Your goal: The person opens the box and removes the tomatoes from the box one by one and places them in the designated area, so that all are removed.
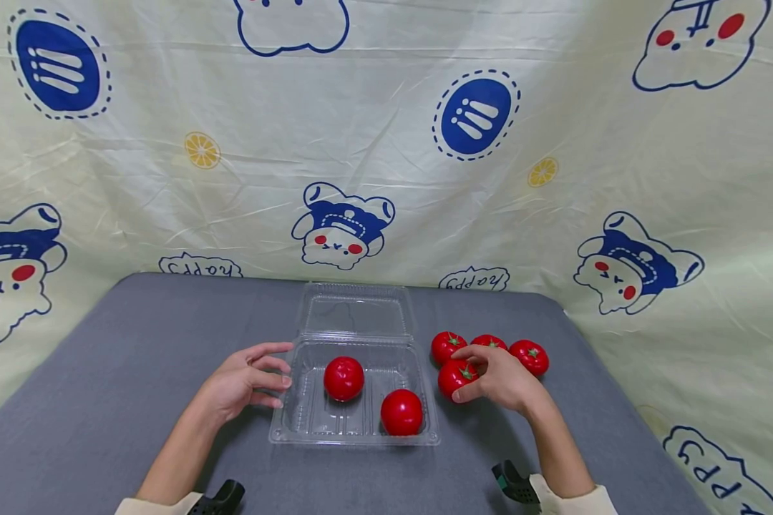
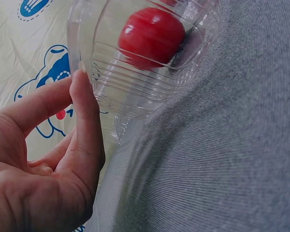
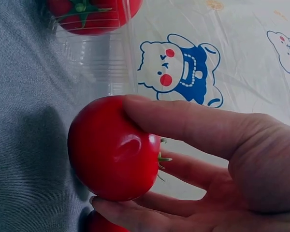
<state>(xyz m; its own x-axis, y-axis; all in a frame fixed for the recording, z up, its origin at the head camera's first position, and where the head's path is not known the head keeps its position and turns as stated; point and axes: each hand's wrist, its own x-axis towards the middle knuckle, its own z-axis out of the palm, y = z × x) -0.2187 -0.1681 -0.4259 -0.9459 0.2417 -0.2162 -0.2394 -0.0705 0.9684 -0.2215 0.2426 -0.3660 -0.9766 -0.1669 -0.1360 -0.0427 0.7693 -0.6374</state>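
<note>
A clear plastic clamshell box (image 1: pixel 354 429) lies with its lid (image 1: pixel 357 315) folded back. Inside the base sit two red tomatoes, one near the middle (image 1: pixel 344 379) and one at the front right corner (image 1: pixel 402 413). My right hand (image 1: pixel 505 379) grips another tomato (image 3: pixel 113 150) just right of the box, thumb on one side and fingers on the other. Its green stem (image 1: pixel 469 371) faces up. At the box's left wall, my left hand (image 1: pixel 241 383) has loosely bent fingers, with fingertips (image 2: pixel 81 79) at the clear rim (image 2: pixel 77 43); firm contact is unclear.
Three more tomatoes stand beyond the right hand: one at the left (image 1: pixel 447 345), one partly hidden (image 1: pixel 489 340), one at the right (image 1: pixel 529 357). Grey cloth (image 1: pixel 187 322) covers the table. A printed pale curtain (image 1: pixel 386 136) hangs behind it.
</note>
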